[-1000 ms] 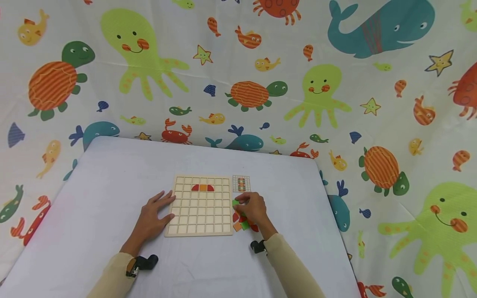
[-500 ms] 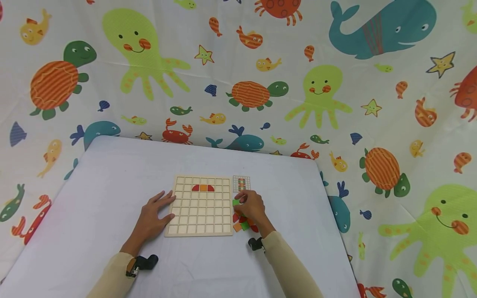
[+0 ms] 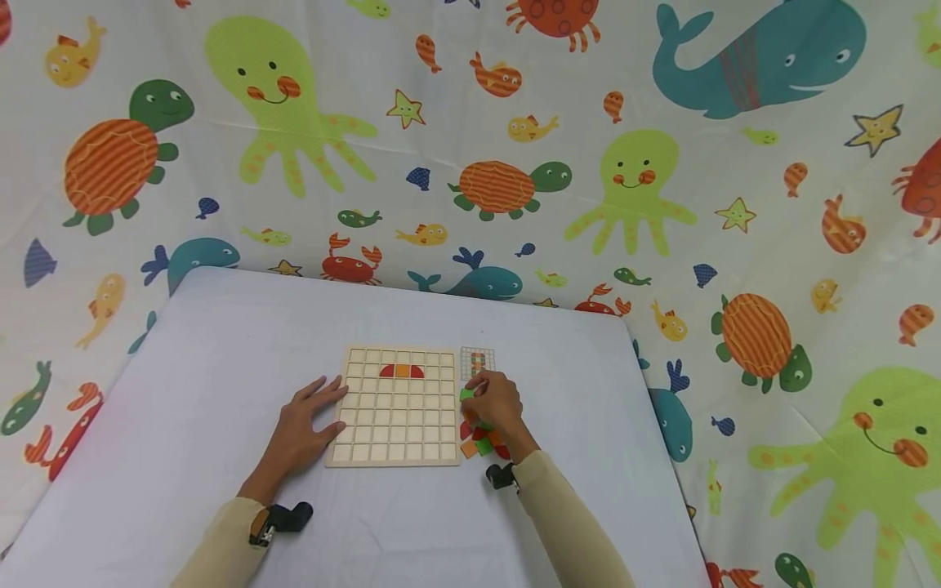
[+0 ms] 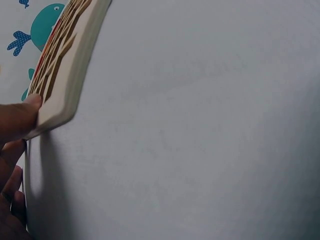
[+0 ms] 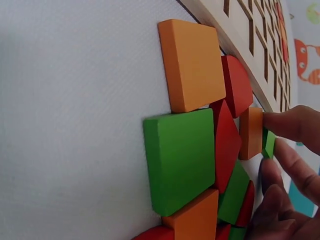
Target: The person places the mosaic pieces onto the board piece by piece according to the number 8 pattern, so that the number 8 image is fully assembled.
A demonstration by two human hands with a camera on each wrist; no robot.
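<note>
Room to pass over the counter [image 3: 588,408] right of my right hand [image 3: 500,406]. Also along the grid board's [image 3: 400,416] near side. Tight between board and tile pile [image 3: 483,446]: red tile [image 5: 238,84] just beside the rim. Pattern card [image 3: 478,363] just past my right fingers. My left hand [image 3: 297,433] blocks the left edge.

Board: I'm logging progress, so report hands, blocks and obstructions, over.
Left hand touching board, left edge. Right hand pinching green block. Three set blocks in one row. Right hand partly hides loose pile.
</note>
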